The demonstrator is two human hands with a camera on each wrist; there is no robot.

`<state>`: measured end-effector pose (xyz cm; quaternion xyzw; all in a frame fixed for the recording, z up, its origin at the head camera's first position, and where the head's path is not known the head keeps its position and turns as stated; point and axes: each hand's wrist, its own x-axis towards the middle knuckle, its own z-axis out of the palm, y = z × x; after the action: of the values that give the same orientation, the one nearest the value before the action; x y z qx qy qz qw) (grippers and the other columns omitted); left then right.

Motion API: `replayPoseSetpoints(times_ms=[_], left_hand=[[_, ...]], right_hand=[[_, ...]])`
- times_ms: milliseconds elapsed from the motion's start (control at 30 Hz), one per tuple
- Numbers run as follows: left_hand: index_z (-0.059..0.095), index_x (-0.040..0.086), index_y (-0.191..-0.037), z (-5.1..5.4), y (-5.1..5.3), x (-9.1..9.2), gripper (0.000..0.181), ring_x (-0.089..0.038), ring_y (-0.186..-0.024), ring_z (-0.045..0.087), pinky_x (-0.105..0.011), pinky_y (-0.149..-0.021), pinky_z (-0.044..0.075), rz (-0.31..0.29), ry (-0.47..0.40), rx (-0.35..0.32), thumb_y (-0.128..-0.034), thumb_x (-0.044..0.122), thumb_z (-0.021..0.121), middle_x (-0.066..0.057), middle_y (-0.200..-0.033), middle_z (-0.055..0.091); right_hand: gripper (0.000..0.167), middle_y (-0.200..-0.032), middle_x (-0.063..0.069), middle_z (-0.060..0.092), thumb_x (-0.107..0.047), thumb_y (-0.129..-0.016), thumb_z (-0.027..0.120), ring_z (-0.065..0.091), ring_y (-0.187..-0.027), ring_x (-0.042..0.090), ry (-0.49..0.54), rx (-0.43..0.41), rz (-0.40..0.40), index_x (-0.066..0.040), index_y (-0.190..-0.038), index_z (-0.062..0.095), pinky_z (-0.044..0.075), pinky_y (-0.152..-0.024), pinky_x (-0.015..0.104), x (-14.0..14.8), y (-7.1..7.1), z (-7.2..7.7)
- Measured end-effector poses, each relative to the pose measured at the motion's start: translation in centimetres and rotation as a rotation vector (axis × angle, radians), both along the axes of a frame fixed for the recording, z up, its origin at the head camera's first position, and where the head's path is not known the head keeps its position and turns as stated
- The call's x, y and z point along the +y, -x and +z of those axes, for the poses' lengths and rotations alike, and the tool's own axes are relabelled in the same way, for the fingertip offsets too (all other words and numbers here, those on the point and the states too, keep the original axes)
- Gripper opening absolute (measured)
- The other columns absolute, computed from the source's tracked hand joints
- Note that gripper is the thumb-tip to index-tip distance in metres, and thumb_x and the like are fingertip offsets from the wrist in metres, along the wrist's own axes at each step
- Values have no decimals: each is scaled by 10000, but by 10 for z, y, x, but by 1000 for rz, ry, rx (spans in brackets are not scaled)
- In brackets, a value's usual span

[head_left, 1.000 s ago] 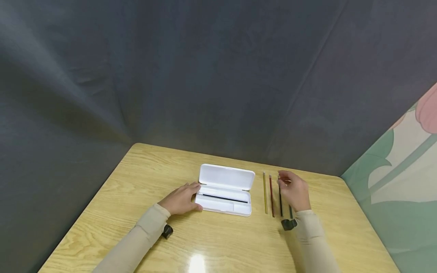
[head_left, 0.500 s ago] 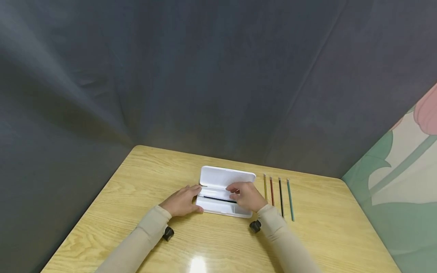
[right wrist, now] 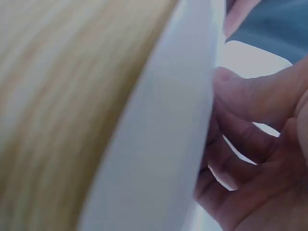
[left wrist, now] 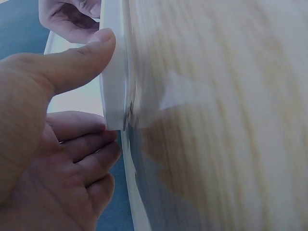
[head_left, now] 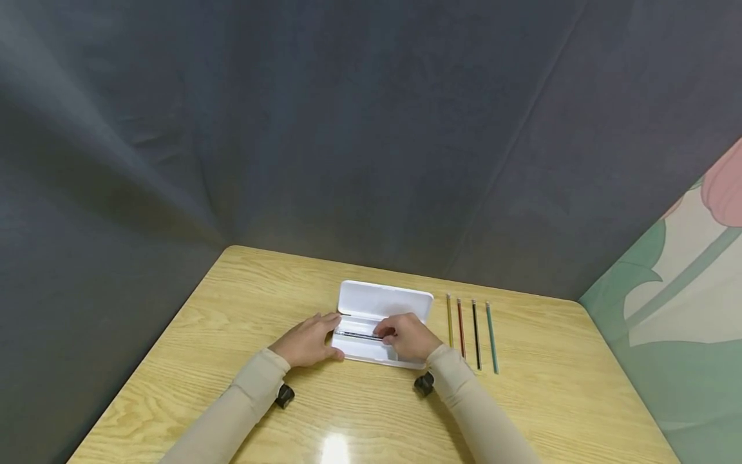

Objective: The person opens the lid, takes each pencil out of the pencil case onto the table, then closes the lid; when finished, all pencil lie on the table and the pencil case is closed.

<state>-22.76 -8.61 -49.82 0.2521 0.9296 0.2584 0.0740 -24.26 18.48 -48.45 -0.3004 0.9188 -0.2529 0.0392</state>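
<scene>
A white pencil case (head_left: pixel 362 351) lies with its lid up on the wooden table. Inside it is a dark pencil (head_left: pixel 356 335), its right end hidden by my right hand (head_left: pixel 410 336). My right thumb and forefinger pinch this pencil; the right wrist view shows the fingers curled behind the case's wall (right wrist: pixel 154 125), their tips hidden. My left hand (head_left: pixel 307 340) holds the case's left end, with the thumb (left wrist: pixel 84 62) on the front wall and the other fingers at the end. Right of the case lie yellow (head_left: pixel 449 322), red (head_left: pixel 461 328), black (head_left: pixel 476 335) and teal pencils (head_left: pixel 492 338) in a row.
The case's raised lid (head_left: pixel 382 300) stands behind both hands. A dark cloth (head_left: pixel 371 142) hangs behind the table (head_left: pixel 324 412), and a flower-printed cloth (head_left: pixel 684 309) is at the right.
My right hand has moved left from the row of pencils to the case, and down onto the pencil inside. The left hand has stayed at the case's left end.
</scene>
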Motion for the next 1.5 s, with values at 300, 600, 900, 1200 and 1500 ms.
replayPoseSetpoints(times_ms=[300,600,900,1200,1500], left_hand=[[451,-18,-1504,-3,0,-2,884,-347,-1474,436,-497,-1251,350,-20,-13,20,-843,462,788,-165,-1582,447],[442,8,-1517,1,-2,-2,891,-418,-1477,404,-509,-1244,359,-2,1,4,-844,485,778,-146,-1598,431],[424,32,-1534,4,-4,-2,895,-465,-1474,383,-530,-1223,384,-11,23,-13,-856,510,760,-134,-1615,408],[412,56,-1547,5,-6,-3,889,-478,-1478,369,-539,-1219,388,-11,16,-33,-865,518,747,-123,-1624,396],[411,58,-1547,8,-7,-1,887,-465,-1486,362,-529,-1232,371,-5,21,-36,-871,525,742,-116,-1629,389]], right_hand=[[184,-936,-34,778,15,-913,694,679,-901,87,-41,-66,16,-130,-963,796,596,-818,275,-2,2,3],[225,-858,-15,732,100,-855,696,630,-790,64,15,-62,55,-104,-931,754,565,-715,207,-1,2,4],[222,-860,7,728,47,-870,721,624,-761,46,200,54,-102,-130,-997,761,548,-662,191,19,-8,28],[324,-956,96,733,-68,-943,682,664,-801,144,212,208,-650,-102,-1264,704,535,-643,208,135,-24,58],[428,-995,249,717,-104,-951,574,629,-640,188,25,28,-839,55,-1348,594,488,-538,282,208,-40,20]])
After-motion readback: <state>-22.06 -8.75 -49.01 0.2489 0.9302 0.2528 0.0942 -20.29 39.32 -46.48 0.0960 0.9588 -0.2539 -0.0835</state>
